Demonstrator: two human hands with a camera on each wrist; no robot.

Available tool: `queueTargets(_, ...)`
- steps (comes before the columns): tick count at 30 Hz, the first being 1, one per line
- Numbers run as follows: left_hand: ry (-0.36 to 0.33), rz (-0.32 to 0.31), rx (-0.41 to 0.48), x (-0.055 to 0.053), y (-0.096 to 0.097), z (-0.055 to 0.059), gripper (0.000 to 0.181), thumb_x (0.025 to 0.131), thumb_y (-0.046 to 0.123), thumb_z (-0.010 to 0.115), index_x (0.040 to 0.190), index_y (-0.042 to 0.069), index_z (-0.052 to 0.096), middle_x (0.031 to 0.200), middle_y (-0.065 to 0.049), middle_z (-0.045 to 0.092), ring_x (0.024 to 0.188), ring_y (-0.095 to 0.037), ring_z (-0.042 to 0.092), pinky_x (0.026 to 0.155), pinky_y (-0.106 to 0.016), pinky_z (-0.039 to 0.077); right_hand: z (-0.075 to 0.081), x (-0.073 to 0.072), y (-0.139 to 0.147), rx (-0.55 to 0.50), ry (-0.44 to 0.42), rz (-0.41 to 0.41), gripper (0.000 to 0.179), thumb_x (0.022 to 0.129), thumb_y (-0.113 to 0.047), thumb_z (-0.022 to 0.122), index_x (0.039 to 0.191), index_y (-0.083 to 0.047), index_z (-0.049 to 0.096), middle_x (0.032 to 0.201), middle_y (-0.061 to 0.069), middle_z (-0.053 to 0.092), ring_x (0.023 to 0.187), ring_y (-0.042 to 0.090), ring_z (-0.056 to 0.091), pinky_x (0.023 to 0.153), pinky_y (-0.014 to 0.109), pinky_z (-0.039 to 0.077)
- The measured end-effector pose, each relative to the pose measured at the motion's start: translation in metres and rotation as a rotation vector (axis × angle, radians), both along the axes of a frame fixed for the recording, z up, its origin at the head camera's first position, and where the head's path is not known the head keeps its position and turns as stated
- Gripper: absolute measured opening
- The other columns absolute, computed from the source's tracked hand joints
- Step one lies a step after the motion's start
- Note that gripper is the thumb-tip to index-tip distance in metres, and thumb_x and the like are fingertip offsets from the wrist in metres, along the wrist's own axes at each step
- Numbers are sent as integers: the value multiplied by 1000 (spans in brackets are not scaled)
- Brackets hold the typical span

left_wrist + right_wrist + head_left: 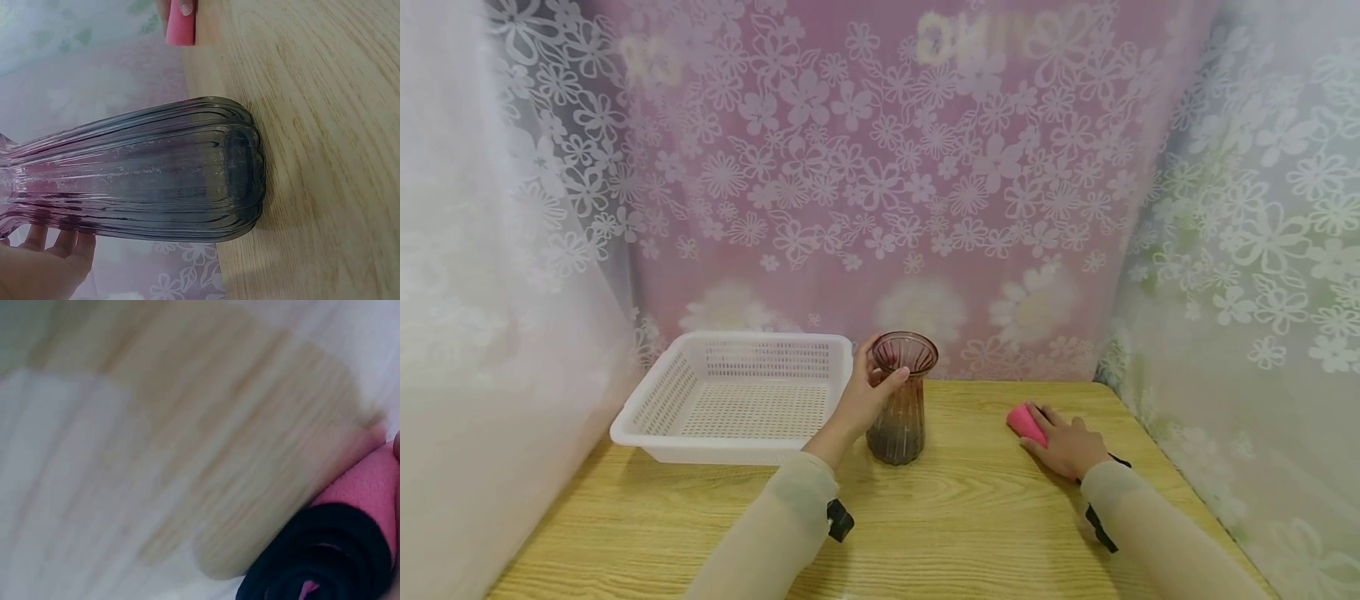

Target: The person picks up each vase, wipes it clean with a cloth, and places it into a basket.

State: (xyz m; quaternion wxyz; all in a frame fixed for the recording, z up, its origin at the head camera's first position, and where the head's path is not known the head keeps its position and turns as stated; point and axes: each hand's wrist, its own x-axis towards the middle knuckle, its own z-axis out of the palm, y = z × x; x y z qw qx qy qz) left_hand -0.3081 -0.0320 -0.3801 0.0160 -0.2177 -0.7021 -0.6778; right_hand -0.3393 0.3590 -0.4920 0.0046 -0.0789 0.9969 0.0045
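A tall ribbed glass vase (901, 421), pinkish at its flared rim and smoky grey toward the base, stands upright on the wooden table. My left hand (867, 392) grips it around the neck, thumb at the front just below the rim. In the left wrist view, fingers (65, 244) touch the narrow part of the vase (144, 172). To the right, my right hand (1067, 442) holds a small pink roll of cloth (1027, 423) against the table. The right wrist view shows the roll's black spiralled end (325, 550) beside its pink outside (365, 481).
A white perforated plastic basket (760, 408) sits at the back left, close to my left forearm. The wooden tabletop (955, 525) ends at a curtain with white flowers (880, 183) behind, and more curtains hang along both sides.
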Motion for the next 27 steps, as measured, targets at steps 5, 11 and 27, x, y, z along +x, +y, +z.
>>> queueTargets(5, -4, -4, -1, 1, 0, 1, 80, 100, 17, 61, 160, 10, 8, 153, -29, 35, 134, -42, 46, 103, -52, 44, 4, 1, -2, 16, 3, 12, 80, 99, -61, 46, 159, -10, 29, 155, 24, 35, 108, 62, 49, 60, 62, 49)
queueTargets(11, -8, 4, -15, 0, 0, 1, 80, 100, 18, 61, 160, 11, 8, 153, -29, 35, 132, -42, 48, 102, -51, 45, 4, -1, -2, 55, 17, 40, 77, 100, -57, 48, 158, -10, 30, 151, 26, 39, 99, 59, 55, 61, 60, 51)
queueTargets(27, -27, 48, 3, -24, 7, -28, 80, 99, 29, 65, 160, 28, 12, 154, -20, 38, 134, -35, 48, 103, -51, 44, 17, -6, -1, -18, -54, 58, 65, 104, -43, 49, 155, -7, 36, 144, 33, 44, 105, 56, 59, 77, 63, 50)
